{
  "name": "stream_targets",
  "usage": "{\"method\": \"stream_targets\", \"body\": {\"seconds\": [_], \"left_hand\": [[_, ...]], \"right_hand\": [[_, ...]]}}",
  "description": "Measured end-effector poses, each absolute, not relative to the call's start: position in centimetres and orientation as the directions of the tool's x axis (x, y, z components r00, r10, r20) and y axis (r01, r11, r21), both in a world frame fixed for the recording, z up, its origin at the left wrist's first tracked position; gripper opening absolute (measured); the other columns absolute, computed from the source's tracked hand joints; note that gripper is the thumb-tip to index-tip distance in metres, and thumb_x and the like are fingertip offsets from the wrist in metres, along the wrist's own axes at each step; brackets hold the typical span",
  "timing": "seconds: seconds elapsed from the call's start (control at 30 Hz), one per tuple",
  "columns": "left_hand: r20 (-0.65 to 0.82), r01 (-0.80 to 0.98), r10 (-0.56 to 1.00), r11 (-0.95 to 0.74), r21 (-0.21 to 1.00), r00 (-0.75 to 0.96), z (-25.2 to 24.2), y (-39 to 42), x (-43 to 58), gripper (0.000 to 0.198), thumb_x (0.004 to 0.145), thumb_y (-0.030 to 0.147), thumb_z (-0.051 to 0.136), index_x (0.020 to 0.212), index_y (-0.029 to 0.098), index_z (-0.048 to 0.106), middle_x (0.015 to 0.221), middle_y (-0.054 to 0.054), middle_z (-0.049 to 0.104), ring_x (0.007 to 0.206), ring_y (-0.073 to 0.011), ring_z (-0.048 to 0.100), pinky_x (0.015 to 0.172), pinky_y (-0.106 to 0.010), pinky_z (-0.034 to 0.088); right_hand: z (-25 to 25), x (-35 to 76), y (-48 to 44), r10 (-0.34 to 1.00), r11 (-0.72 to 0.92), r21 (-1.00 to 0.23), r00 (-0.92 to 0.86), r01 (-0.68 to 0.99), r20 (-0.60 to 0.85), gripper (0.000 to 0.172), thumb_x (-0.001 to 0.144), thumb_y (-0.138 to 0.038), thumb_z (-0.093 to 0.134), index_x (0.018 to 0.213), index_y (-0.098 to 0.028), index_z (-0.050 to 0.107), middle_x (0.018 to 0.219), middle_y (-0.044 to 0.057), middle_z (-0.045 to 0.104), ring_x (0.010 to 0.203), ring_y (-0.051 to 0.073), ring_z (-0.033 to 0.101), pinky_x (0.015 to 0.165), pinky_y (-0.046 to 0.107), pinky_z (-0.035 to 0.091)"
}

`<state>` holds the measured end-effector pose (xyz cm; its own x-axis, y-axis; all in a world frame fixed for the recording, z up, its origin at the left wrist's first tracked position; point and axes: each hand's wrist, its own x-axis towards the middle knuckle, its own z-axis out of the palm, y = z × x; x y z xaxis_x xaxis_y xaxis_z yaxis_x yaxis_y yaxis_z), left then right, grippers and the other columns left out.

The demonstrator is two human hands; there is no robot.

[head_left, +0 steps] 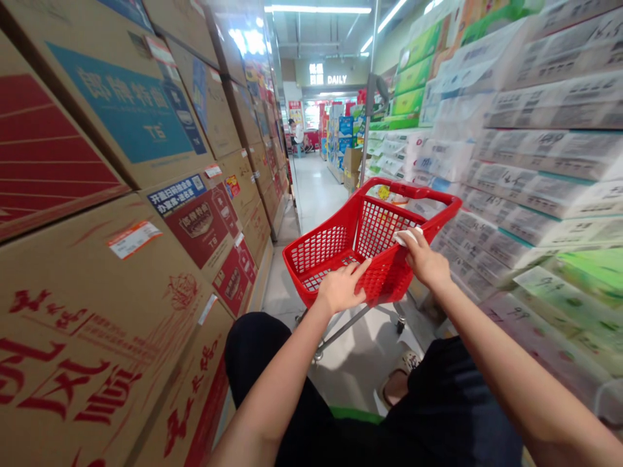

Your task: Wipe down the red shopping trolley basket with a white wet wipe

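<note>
A small red shopping cart (318, 245) with perforated plastic walls stands in front of my knees, on a metal frame with casters. My left hand (341, 285) grips the near side rim of its basket, the fingers reaching over the edge. Pinched in my right hand (428, 263) is a white cloth or tissue (407, 237), pressed against the same rim farther right, close to the handle end. The fingertips under the cloth are partly hidden.
Stacked cardboard cartons (92, 311) rise along the left. Wrapped tissue packs (530, 168) are piled high on the right. A narrow aisle floor (314, 188) runs ahead, past a grey metal pole (368, 123), to a seated person (298, 135) far off. My knees flank the cart.
</note>
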<state>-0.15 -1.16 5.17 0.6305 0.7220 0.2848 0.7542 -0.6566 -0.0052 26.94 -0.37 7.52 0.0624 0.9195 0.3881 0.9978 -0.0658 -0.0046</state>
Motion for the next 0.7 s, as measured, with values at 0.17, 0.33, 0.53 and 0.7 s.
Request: {"method": "stream_targets", "body": {"seconds": [0.17, 0.33, 0.53, 0.7], "left_hand": [[0.336, 0.756, 0.706, -0.654, -0.027, 0.624, 4.8, -1.0, 1.0, 0.082, 0.092, 0.04, 0.053, 0.162, 0.03, 0.013, 0.143, -0.006, 0.055, 0.109, -0.0253, 0.065, 0.08, -0.033, 0.054], [0.354, 0.761, 0.706, -0.649, -0.025, 0.614, 4.5, -1.0, 1.0, 0.084, 0.091, 0.041, 0.053, 0.162, 0.021, 0.013, 0.144, -0.01, 0.055, 0.111, -0.0264, 0.064, 0.083, -0.034, 0.054], [0.361, 0.749, 0.694, -0.663, -0.02, 0.623, 4.4, -1.2, 1.4, 0.082, 0.09, 0.043, 0.054, 0.161, 0.02, 0.019, 0.146, -0.011, 0.053, 0.112, -0.0264, 0.064, 0.085, -0.035, 0.054], [0.364, 0.767, 0.711, -0.641, -0.016, 0.602, 4.5, -1.4, 1.6, 0.09, 0.088, 0.038, 0.057, 0.162, 0.017, 0.011, 0.138, -0.012, 0.059, 0.11, -0.0272, 0.065, 0.083, -0.035, 0.054]], "right_hand": [[4.6, 21.9, -2.0, 0.932, 0.024, -0.052, -0.004, 0.998, 0.363, 0.069, 0.096, -0.027, 0.042, 0.159, -0.044, 0.023, 0.167, 0.002, 0.027, 0.095, 0.021, 0.07, 0.068, 0.034, 0.061], [5.2, 23.5, -1.9, 0.929, 0.075, -0.051, -0.051, 0.996, 0.368, 0.066, 0.099, -0.029, 0.038, 0.159, -0.049, 0.02, 0.166, -0.003, 0.029, 0.102, 0.021, 0.07, 0.07, 0.034, 0.062], [7.0, 26.1, -1.0, 0.92, -0.043, -0.073, 0.068, 0.996, 0.387, 0.066, 0.096, -0.026, 0.041, 0.158, -0.046, 0.027, 0.167, -0.003, 0.028, 0.107, 0.025, 0.069, 0.075, 0.04, 0.063], [4.1, 21.1, -3.1, 0.917, 0.058, -0.07, -0.025, 0.996, 0.398, 0.072, 0.095, -0.023, 0.042, 0.16, -0.044, 0.02, 0.169, -0.001, 0.023, 0.097, 0.02, 0.072, 0.067, 0.032, 0.063]]}}
